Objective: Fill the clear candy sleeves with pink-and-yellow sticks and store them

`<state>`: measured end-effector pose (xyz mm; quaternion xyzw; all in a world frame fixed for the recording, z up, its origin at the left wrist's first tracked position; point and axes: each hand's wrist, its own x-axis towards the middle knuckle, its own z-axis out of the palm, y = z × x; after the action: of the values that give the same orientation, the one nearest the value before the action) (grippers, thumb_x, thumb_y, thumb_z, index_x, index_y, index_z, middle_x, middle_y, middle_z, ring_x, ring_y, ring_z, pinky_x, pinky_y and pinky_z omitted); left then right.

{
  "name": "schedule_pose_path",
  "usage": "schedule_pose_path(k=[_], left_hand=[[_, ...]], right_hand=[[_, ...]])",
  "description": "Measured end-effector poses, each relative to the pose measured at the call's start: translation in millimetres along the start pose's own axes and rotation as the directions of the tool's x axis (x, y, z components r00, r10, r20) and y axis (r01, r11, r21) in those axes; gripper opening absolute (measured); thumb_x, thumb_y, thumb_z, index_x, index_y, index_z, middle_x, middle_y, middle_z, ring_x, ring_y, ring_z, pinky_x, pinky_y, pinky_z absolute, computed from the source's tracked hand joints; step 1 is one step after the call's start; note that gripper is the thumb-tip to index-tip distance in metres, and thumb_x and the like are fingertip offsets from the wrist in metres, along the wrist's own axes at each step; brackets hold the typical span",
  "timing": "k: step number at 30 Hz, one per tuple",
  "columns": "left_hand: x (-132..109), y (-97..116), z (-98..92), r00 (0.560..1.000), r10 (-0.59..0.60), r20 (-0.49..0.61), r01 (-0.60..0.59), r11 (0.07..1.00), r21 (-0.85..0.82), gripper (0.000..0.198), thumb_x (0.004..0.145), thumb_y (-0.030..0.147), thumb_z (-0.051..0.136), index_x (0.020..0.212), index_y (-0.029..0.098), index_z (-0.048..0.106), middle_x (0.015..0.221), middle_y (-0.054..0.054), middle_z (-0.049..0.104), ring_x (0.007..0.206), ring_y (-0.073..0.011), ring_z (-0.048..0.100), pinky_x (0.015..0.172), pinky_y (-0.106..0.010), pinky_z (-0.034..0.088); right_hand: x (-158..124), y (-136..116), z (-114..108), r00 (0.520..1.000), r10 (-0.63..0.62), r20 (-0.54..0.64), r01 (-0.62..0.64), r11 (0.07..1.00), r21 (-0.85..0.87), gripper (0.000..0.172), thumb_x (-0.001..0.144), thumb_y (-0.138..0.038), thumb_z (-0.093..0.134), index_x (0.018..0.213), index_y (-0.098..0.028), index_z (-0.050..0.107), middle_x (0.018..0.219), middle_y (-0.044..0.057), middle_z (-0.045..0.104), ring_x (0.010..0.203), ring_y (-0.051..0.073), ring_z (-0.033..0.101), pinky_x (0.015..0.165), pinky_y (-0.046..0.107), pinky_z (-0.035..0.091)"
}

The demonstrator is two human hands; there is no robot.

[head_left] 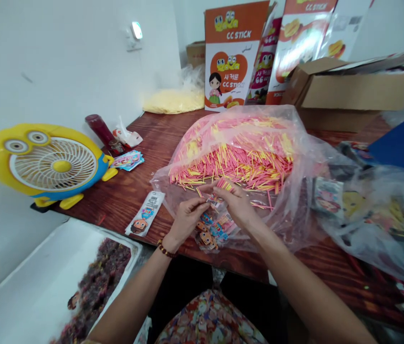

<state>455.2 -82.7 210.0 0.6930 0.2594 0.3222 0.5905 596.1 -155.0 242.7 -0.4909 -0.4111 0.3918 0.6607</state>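
My left hand [186, 217] wears a beaded bracelet and pinches the upper edge of a small printed plastic packet [215, 200]. Close beside it, my right hand [237, 203] is closed around a small bunch of pink and yellow sticks [225, 185], their ends showing above the fingers at the packet's mouth. Below the hands lie clear printed packets [207, 239] with a cartoon face; whether they join the held one I cannot tell. Just behind, a large clear plastic bag [288, 215] lies open with a heap of pink and yellow sticks [230, 160] in it.
Flat white packets [145, 213] lie left of my hands. A yellow fan [60, 165], a dark red bottle [100, 130] and printed cards [129, 160] are farther left. Cartons [232, 57] and an open box [352, 95] stand behind. Plastic bags [384, 215] cover the right side.
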Motion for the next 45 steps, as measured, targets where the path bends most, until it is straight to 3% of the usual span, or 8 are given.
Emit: schedule_pose_path(k=[10,25,28,31,35,39,42,45], left_hand=[[10,0,1.8,0.998,-0.057,0.036,0.064,0.963,-0.263,0.026,0.075,0.040,0.075,0.084,0.017,0.074,0.079,-0.002,0.070,0.072,-0.0138,0.061,0.069,-0.025,0.048],[14,11,6.3,0.997,-0.026,-0.067,-0.005,0.904,-0.427,0.029,0.068,0.040,0.081,0.082,0.015,0.074,0.078,-0.001,0.069,0.072,-0.0121,0.058,0.069,-0.024,0.047],[11,16,4.4,0.996,-0.020,-0.082,-0.019,0.894,-0.448,0.028,0.070,0.038,0.080,0.086,0.015,0.076,0.082,-0.002,0.072,0.075,-0.0129,0.061,0.072,-0.025,0.048],[7,17,2.2,0.995,-0.030,-0.097,-0.021,0.876,-0.481,0.027,0.071,0.038,0.080,0.087,0.017,0.077,0.083,-0.002,0.073,0.075,-0.0129,0.063,0.073,-0.025,0.049],[5,13,-0.3,0.989,-0.067,-0.135,-0.016,0.844,-0.537,0.026,0.072,0.037,0.080,0.089,0.019,0.078,0.085,-0.002,0.074,0.077,-0.0124,0.063,0.075,-0.024,0.049],[9,16,-3.0,0.977,-0.094,-0.192,-0.034,0.817,-0.576,0.023,0.069,0.034,0.082,0.087,0.020,0.079,0.085,-0.001,0.076,0.079,-0.0126,0.065,0.078,-0.024,0.050],[11,23,-4.6,0.985,-0.052,-0.164,-0.048,0.833,-0.552,0.019,0.073,0.032,0.079,0.087,0.020,0.079,0.089,-0.003,0.077,0.082,-0.0152,0.067,0.080,-0.027,0.052],[9,28,-5.6,0.989,0.026,-0.143,-0.090,0.882,-0.462,0.019,0.078,0.032,0.073,0.092,0.020,0.079,0.097,-0.005,0.078,0.092,-0.0192,0.069,0.088,-0.031,0.052]], right_hand=[[13,-14,-7,0.997,-0.064,0.039,0.069,0.989,-0.133,0.023,0.090,-0.036,0.056,0.094,-0.024,0.076,0.098,0.004,0.074,0.096,0.020,0.065,0.093,0.036,0.047],[30,-66,6,0.996,0.066,0.068,-0.047,0.969,-0.244,0.016,0.075,-0.036,0.072,0.080,-0.022,0.079,0.082,0.002,0.076,0.083,0.018,0.068,0.083,0.033,0.051],[31,-77,14,0.998,0.038,0.051,-0.028,0.982,-0.189,0.016,0.076,-0.036,0.073,0.080,-0.021,0.078,0.084,0.003,0.076,0.085,0.017,0.068,0.086,0.033,0.051],[32,-87,17,0.995,-0.102,-0.022,0.102,0.995,-0.004,0.016,0.078,-0.038,0.073,0.079,-0.022,0.074,0.076,-0.001,0.071,0.077,0.014,0.066,0.084,0.031,0.052],[29,-90,10,0.975,-0.167,-0.147,0.193,0.965,0.178,0.024,0.075,-0.044,0.077,0.078,-0.023,0.066,0.062,-0.006,0.053,0.056,0.009,0.054,0.058,0.023,0.047],[14,-71,-1,0.987,-0.087,-0.132,0.077,0.994,-0.078,0.029,0.077,-0.048,0.073,0.082,-0.021,0.065,0.055,-0.008,0.039,0.044,0.006,0.031,0.041,0.021,0.023],[4,-56,-6,0.993,-0.081,-0.091,0.045,0.938,-0.343,0.027,0.076,-0.043,0.075,0.089,-0.021,0.067,0.056,-0.008,0.039,0.049,0.007,0.033,0.045,0.022,0.025],[-1,-52,-6,0.994,-0.108,-0.018,0.087,0.881,-0.464,0.019,0.079,-0.039,0.071,0.081,-0.020,0.069,0.058,-0.005,0.048,0.055,0.010,0.042,0.051,0.023,0.032]])
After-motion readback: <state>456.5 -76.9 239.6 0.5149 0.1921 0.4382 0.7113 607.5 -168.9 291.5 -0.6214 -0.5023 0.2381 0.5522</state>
